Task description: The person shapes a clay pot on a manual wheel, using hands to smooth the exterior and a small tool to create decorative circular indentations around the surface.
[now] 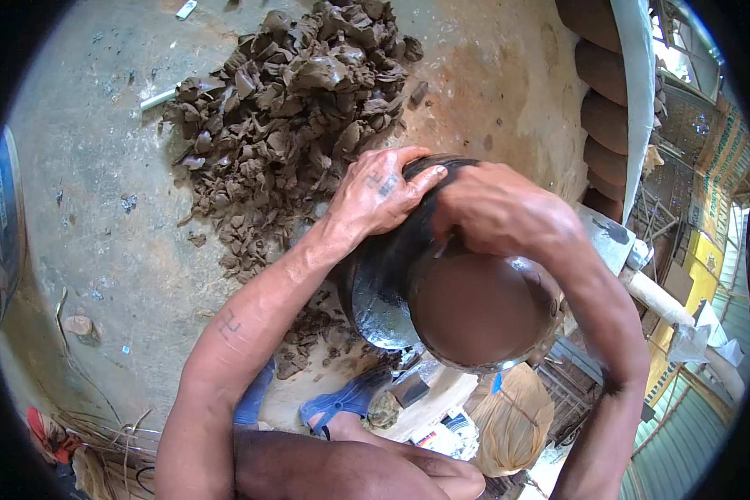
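Note:
A dark, wet, glossy round piece stands in front of me, partly covered by my arms. My left hand lies on its far left edge, fingers stretched out and thumb apart. Beside it, my right hand is bent down against the same piece with curled fingers; the fingertips are hidden, and so is anything they hold. Below my right hand sits a round vessel with a smooth brown surface inside a shiny wet rim; I cannot tell whether that surface is muddy liquid or clay.
A heap of brown clay shavings lies on the floor beyond my left hand. Brown rounded clay pieces line the far right. Near my legs are a blue sandal and a tan wrapped bundle. A pole stands right.

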The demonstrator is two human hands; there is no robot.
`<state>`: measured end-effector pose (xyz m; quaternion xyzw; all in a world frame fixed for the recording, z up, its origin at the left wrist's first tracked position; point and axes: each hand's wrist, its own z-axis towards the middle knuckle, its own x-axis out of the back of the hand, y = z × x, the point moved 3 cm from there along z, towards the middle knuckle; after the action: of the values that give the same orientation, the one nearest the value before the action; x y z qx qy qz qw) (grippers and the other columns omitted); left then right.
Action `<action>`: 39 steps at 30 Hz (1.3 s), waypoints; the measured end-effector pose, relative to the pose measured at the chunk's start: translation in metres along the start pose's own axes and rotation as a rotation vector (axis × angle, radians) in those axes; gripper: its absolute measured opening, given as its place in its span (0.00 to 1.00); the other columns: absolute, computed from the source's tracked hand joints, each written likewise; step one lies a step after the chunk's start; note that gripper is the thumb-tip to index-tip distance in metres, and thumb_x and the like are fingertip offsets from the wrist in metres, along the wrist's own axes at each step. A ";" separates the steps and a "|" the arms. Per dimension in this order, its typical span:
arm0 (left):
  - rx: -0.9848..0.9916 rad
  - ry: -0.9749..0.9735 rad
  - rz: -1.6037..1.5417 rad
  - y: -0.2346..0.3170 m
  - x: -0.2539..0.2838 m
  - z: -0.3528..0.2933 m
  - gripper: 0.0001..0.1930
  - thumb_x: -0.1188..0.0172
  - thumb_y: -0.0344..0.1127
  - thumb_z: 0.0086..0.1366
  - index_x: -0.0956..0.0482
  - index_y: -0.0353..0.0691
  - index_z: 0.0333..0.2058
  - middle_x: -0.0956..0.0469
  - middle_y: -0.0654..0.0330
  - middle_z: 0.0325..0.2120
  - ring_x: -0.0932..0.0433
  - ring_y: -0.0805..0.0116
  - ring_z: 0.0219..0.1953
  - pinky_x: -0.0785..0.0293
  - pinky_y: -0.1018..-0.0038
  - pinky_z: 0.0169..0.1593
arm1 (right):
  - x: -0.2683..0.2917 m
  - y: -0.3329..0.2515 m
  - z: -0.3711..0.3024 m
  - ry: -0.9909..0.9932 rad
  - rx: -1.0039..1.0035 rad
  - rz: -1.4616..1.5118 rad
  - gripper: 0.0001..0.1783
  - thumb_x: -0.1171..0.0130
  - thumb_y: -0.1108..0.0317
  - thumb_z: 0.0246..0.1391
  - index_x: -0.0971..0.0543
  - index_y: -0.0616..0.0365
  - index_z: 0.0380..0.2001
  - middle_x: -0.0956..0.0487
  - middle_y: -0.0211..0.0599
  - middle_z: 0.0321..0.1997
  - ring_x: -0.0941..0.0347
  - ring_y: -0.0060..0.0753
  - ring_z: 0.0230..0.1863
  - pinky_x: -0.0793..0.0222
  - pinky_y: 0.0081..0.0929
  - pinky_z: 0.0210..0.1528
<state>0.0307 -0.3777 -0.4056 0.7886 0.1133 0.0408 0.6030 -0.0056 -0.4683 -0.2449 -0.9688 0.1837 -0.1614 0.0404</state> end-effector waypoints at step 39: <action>0.051 0.155 0.041 -0.017 0.011 -0.111 0.37 0.26 0.44 0.72 0.27 0.31 0.72 0.16 0.37 0.55 0.15 0.38 0.56 0.19 0.55 0.60 | 0.017 -0.002 -0.047 0.105 0.080 0.096 0.11 0.33 0.74 0.50 0.08 0.52 0.36 0.10 0.50 0.37 0.13 0.57 0.40 0.16 0.50 0.44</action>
<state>0.0165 -0.2662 -0.3926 0.8002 0.1445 0.1113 0.5714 -0.0053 -0.4739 -0.1954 -0.9467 0.2251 -0.2171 0.0773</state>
